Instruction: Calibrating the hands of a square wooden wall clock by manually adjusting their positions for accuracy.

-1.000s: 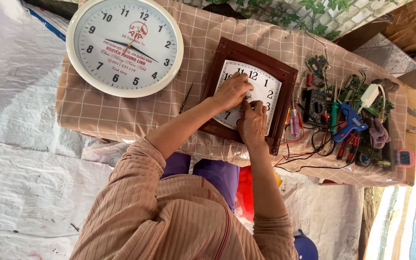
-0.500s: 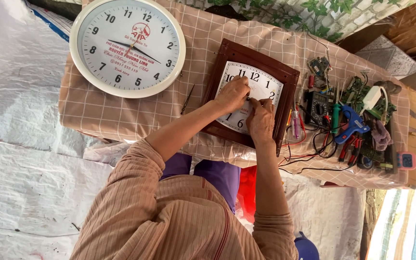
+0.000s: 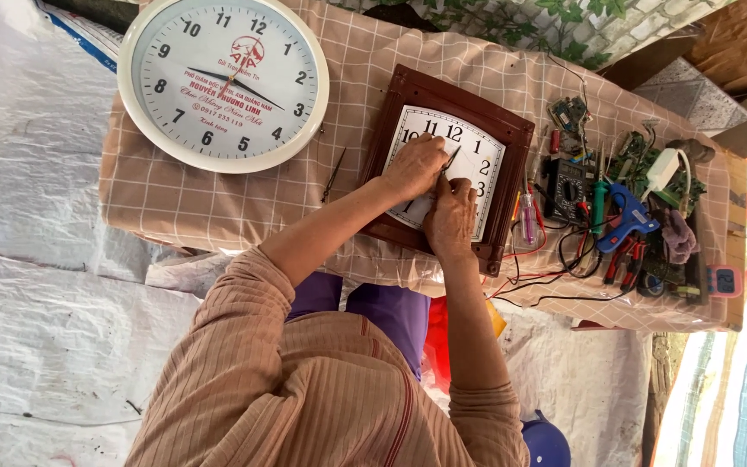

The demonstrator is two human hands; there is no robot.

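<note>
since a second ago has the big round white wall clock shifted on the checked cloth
No. The big round white wall clock lies at the same corner of the checked cloth, the same gap from the square brown-framed clock; only the camera view shifted.

A small pink device with a dark screen (image 3: pixel 723 279) lies at the far right edge of the checked table. Left of it, among the tools, a dark meter (image 3: pixel 566 190) shows a small grey screen. The round white clock (image 3: pixel 223 82) carries a red emblem and lines of print.
</note>
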